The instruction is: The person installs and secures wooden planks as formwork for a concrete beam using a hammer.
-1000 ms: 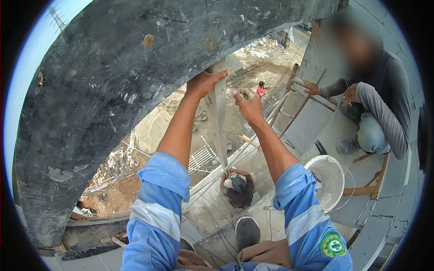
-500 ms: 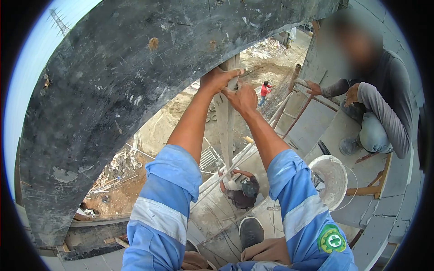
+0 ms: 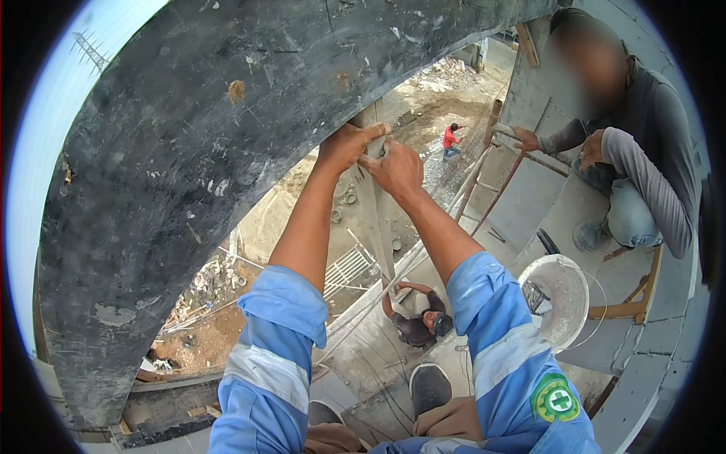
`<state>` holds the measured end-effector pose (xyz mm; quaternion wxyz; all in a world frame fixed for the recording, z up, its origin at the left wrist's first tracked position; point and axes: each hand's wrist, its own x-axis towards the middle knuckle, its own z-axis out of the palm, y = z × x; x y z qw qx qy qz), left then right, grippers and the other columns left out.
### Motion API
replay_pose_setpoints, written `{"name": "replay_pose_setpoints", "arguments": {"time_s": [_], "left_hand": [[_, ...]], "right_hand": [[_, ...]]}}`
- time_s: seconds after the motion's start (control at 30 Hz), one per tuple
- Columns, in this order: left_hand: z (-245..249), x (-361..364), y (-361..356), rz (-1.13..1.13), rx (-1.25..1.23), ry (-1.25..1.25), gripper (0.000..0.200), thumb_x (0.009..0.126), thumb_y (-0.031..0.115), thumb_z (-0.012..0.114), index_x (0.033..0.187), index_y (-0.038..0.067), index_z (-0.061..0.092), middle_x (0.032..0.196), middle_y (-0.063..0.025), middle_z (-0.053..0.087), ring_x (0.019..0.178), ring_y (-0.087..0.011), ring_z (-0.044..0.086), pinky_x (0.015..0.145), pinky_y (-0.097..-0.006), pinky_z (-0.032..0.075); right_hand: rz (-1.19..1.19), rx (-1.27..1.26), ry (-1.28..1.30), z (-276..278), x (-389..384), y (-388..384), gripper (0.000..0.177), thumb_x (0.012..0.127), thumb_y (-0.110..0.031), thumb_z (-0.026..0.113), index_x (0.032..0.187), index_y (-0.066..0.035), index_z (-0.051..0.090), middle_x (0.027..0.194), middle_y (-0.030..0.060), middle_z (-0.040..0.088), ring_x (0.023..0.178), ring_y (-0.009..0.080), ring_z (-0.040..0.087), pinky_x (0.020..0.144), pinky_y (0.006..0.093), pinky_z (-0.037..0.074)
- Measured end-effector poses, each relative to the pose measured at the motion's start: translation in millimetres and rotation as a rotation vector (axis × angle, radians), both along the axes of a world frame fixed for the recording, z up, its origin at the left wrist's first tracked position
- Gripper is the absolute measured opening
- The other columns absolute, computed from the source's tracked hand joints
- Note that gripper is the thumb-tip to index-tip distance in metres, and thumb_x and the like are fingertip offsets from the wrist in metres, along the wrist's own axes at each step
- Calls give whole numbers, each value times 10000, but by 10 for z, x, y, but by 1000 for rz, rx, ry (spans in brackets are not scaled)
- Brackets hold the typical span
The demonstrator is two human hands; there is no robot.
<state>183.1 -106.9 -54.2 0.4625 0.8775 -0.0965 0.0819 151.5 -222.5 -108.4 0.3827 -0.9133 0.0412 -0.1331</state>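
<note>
A long wooden plank (image 3: 370, 219) stands steeply between my arms, its top against the lower edge of a dark, curved panel (image 3: 189, 151). Close under that edge, my left hand (image 3: 349, 147) is wrapped round the plank's upper part, thumb across it. My right hand (image 3: 399, 166) is closed on the same plank just beside and slightly below the left. My palms hide part of the wood. Far below, a person (image 3: 420, 321) in a dark shirt has raised hands at the plank's lower end.
At right a person (image 3: 643, 144) in grey sleeves crouches, one hand on a rusty metal frame (image 3: 505, 189). A whitish bucket (image 3: 563, 303) with a wire handle stands near my right arm. Beyond the ledge, the ground lies far below, with a person (image 3: 451, 141) in red.
My hands and the plank's top have shifted slightly left and down in view. The person below has moved right and now looks up. The person in red has changed posture.
</note>
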Motion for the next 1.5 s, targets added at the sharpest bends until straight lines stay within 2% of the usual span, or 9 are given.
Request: {"name": "replay_pose_setpoints", "arguments": {"time_s": [0.37, 0.57, 0.7, 0.8, 0.87, 0.93, 1.03, 1.13, 1.5], "left_hand": [[-158, -48, 187, -20, -3, -132, 773, 616, 345, 876, 1194, -48, 546, 1168, -183, 605, 1079, -285, 598, 964, -343, 438], [7, -254, 244, 6, -68, 138, 861, 591, 351, 897, 1255, -35, 509, 1232, -196, 572, 1144, -277, 562, 996, -354, 424], [-193, -36, 214, -29, -26, -198, 793, 611, 335, 886, 1214, -47, 539, 1180, -194, 597, 1084, -288, 592, 978, -363, 438], [-179, -25, 256, -27, -51, -32, 694, 630, 320, 875, 1154, -26, 581, 1122, -168, 625, 1026, -260, 618, 917, -348, 478], [-86, -91, 231, -54, -60, 17, 710, 623, 335, 877, 1156, -26, 579, 1118, -167, 627, 1017, -258, 623, 916, -348, 481], [-58, -156, 206, -80, -78, 60, 726, 616, 351, 879, 1158, -26, 576, 1113, -165, 629, 1009, -256, 628, 914, -347, 485], [-139, -112, 236, -40, -19, -36, 815, 590, 492, 862, 1159, -35, 613, 1168, -190, 637, 1059, -265, 635, 921, -336, 486], [-197, -11, 271, -88, -17, -87, 912, 546, 539, 867, 1206, -26, 588, 1203, -196, 619, 1119, -286, 610, 966, -343, 466], [-64, -261, 277, -76, -104, -153, 982, 607, 517, 857, 1311, -47, 467, 1274, -237, 541, 1213, -332, 518, 1042, -385, 389]], "right_hand": [[54, -14, -2, 26, -188, 73, 484, 686, -452, 725, 859, -2, 689, 887, 237, 685, 847, 365, 675, 761, 445, 526], [13, 44, -22, 21, -304, 178, 517, 696, -481, 709, 874, 4, 695, 847, 230, 690, 838, 368, 679, 769, 442, 528], [67, -55, 125, -44, -181, -11, 645, 677, -576, 719, 954, 7, 694, 934, 224, 692, 897, 367, 672, 811, 436, 519], [307, 188, 26, -212, -96, -207, 802, 662, -678, 709, 1027, 37, 681, 906, 205, 686, 858, 321, 673, 789, 405, 506], [387, 570, 92, -341, -23, -387, 685, 762, -585, 666, 1015, 51, 676, 828, 154, 669, 750, 258, 637, 725, 377, 483], [312, 896, 190, -478, -5, -645, 457, 889, -444, 587, 1030, -15, 659, 669, 5, 532, 580, 80, 437, 519, 244, 328], [138, 884, 385, -648, -116, -871, 274, 937, -263, 504, 955, -26, 642, 692, 8, 564, 580, 82, 446, 526, 244, 340], [219, 573, 380, -879, -415, -963, 230, 976, -112, 429, 1081, 7, 596, 793, 44, 636, 612, 97, 493, 567, 247, 407], [268, 1195, 134, -273, -188, -563, 253, 993, -225, 514, 1139, -31, 585, 1116, 87, 666, 994, 153, 626, 859, 289, 486]]}}
